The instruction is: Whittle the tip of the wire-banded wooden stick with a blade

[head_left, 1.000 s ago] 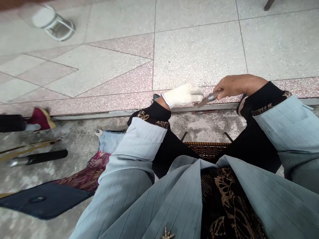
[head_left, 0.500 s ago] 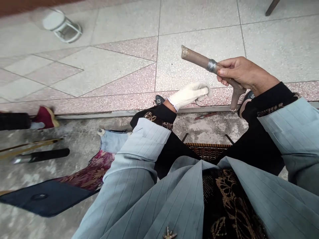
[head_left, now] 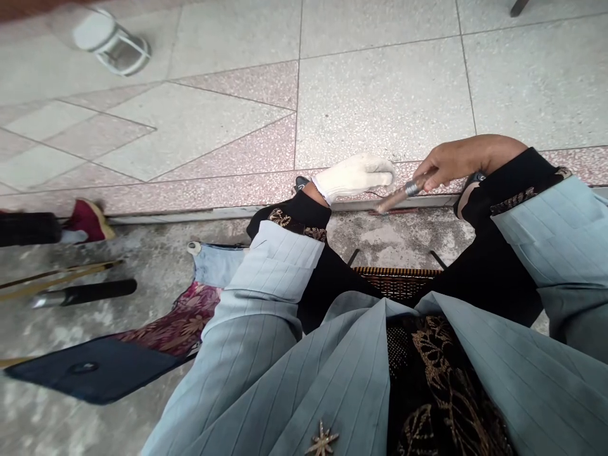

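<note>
My left hand (head_left: 357, 174), in a white knitted glove, is closed with its fingers curled together. A thin dark strand (head_left: 377, 194) shows just below its fingertips; what else the fingers hold is hidden. My bare right hand (head_left: 453, 163) grips a brown wooden stick (head_left: 393, 199) with silvery wire wound around it. The stick slants down and left, its end blurred near the floor edge below the gloved hand. The rest of the stick is hidden behind the right hand.
A thin reddish piece (head_left: 403, 212) lies by the step edge. Between my legs is a woven seat edge (head_left: 396, 282). At left are a black-handled tool (head_left: 95, 292), a patterned cloth piece (head_left: 166, 320) and another person's red shoe (head_left: 88, 221). A white stool (head_left: 111, 41) stands farther off.
My right hand has swung the wooden stick downward, so its wire-bound end now points down and left instead of up. The gloved left hand has stayed almost in place.
</note>
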`<state>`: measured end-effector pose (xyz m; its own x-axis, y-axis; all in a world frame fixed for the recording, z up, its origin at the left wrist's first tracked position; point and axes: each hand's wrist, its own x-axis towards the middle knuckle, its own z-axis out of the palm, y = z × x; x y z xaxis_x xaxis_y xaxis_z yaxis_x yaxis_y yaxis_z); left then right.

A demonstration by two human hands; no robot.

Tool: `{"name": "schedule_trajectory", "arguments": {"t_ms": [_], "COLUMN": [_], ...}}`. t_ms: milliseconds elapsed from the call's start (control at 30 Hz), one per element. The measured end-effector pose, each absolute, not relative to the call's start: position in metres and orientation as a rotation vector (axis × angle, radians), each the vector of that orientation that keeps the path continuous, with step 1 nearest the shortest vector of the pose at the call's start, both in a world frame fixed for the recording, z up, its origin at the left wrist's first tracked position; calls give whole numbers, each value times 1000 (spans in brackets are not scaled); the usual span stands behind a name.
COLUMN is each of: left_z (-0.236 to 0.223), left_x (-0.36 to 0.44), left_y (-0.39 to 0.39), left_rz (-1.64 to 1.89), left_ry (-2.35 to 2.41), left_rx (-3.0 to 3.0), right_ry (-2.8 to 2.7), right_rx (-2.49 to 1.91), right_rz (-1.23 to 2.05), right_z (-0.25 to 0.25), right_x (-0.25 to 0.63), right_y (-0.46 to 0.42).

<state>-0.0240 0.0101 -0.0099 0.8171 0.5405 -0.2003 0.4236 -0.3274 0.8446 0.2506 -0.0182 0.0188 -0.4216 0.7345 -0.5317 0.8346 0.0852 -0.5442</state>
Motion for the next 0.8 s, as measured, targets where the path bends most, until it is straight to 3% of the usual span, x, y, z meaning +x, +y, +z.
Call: {"name": "schedule_trajectory", "arguments": {"t_ms": [100, 267, 400, 533, 633, 733, 800], "left_z": [-12, -21, -22, -23, -19, -4, 7], "left_x": [-28, -28, -23, -13, -10, -16, -25], "left_y": [15, 16, 10, 2, -2, -2, 2], "left_rz": [233, 372, 309, 176, 47, 26, 67], "left_ry": [771, 732, 725, 718, 714, 729, 806], "left_rx": [1847, 1692, 1725, 1744, 1728, 1859, 1955], "right_ry": [2158, 2336, 2379, 2455, 2489, 2456, 2398], "right_rx": [1409, 1641, 1791, 2059, 2259, 2180, 2028], "right_rz": [-1562, -1908, -1985, -1719, -1235, -770, -725], "right_z": [29, 41, 38, 31, 23, 13, 7], "right_x": [253, 247, 231, 222, 221, 223, 227], "right_y": [-22, -27, -28, -21, -12, -5, -2]}}
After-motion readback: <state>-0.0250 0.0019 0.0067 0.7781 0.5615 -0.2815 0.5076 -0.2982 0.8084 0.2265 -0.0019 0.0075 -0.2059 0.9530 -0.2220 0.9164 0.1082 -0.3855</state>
